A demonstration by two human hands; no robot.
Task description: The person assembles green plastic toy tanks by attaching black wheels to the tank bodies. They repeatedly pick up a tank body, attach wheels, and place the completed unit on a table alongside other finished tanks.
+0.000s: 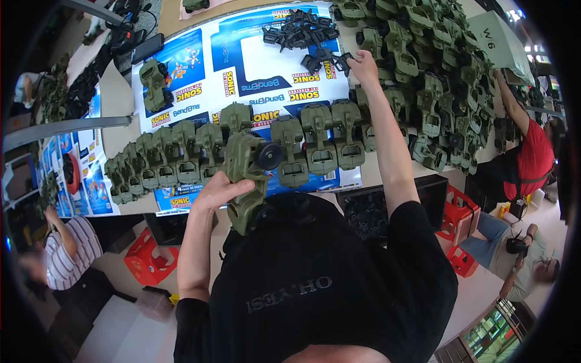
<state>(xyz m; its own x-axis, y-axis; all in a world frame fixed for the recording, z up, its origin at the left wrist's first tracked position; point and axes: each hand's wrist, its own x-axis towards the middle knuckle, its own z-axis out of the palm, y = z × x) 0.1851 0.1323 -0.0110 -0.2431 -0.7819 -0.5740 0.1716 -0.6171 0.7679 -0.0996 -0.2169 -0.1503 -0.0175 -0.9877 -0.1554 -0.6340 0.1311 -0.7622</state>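
My left hand [219, 191] grips an olive-green toy vehicle [247, 162], tilted upright close to my chest, with a black wheel showing on its right side. Across the table, my right hand [364, 68] has its fingers closed at the edge of a black plastic part [345, 62]. That part lies next to other loose black parts [318, 59], below a larger black pile [299, 30]. A row of green toy vehicles [292, 151] stands along the table's near side, just beyond my left hand.
Many green vehicles [417, 60] crowd the table's right side, beside a pale green box [499, 45]. One lone vehicle [155, 85] lies at the left on printed sheets [209, 91]. A dark bin [366, 212] sits below the edge. Co-workers [532, 157] are on both sides.
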